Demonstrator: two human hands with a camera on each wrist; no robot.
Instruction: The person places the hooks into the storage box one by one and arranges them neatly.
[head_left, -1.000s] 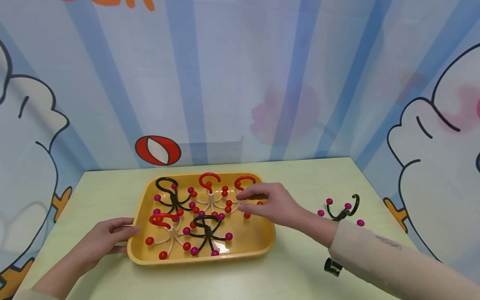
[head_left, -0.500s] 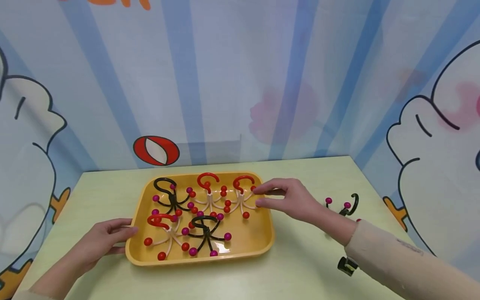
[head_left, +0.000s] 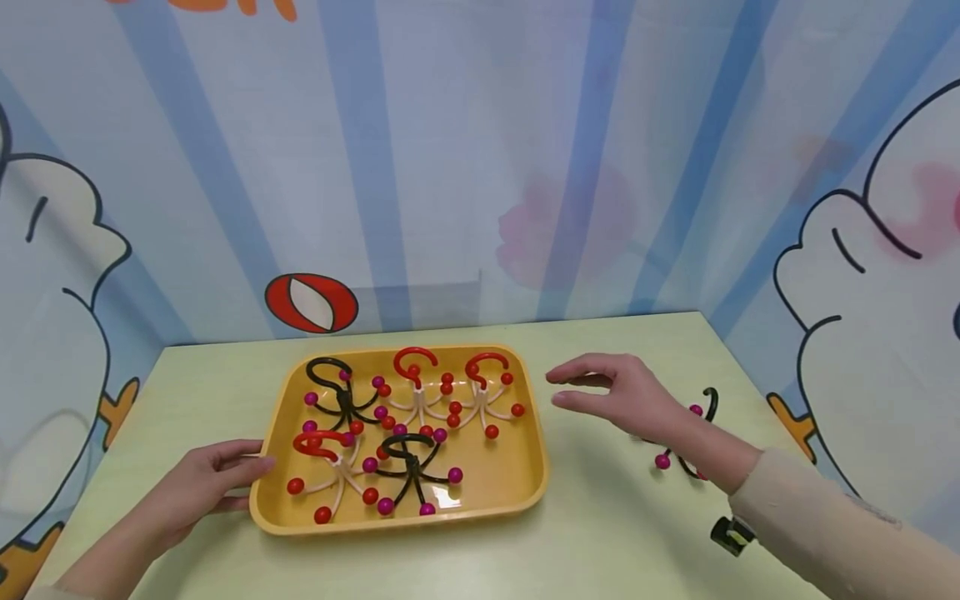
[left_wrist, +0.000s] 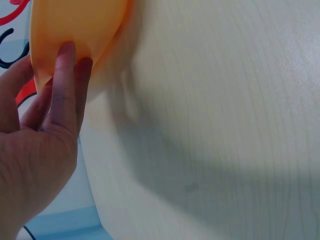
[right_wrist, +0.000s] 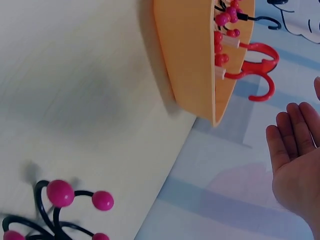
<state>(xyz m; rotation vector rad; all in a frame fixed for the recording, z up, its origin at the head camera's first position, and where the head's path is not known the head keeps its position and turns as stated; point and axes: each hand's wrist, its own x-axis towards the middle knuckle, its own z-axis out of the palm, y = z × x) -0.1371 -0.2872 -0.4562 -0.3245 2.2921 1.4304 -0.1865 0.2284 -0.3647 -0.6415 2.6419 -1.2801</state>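
Observation:
My left hand (head_left: pixel 198 487) grips the left end of the yellow tray (head_left: pixel 498 479). In the left wrist view its fingers (left_wrist: pixel 64 95) lie along the tray's outer wall. The tray holds several spider-like massagers with hooked handles and ball-tipped legs. Some, such as the black massager (head_left: pixel 412 468), have purple balls; the pale-legged massager (head_left: pixel 483 396) has a red hook and red balls. My right hand (head_left: pixel 633 400) is empty above the table, between the tray and another black massager (head_left: pixel 711 404), which its wrist partly hides. That loose black massager (right_wrist: pixel 60 193) shows in the right wrist view.
The pale wood table (head_left: pixel 375 571) meets a printed cloth backdrop (head_left: pixel 465 167) at its far edge. A small black device (head_left: pixel 731 536) hangs below the right sleeve (head_left: pixel 825 517). The tray's front right part has no massager on it.
My right hand has drawn back from over the massagers at the tray's right end and moved right, out over the table. The left hand keeps its place at the tray.

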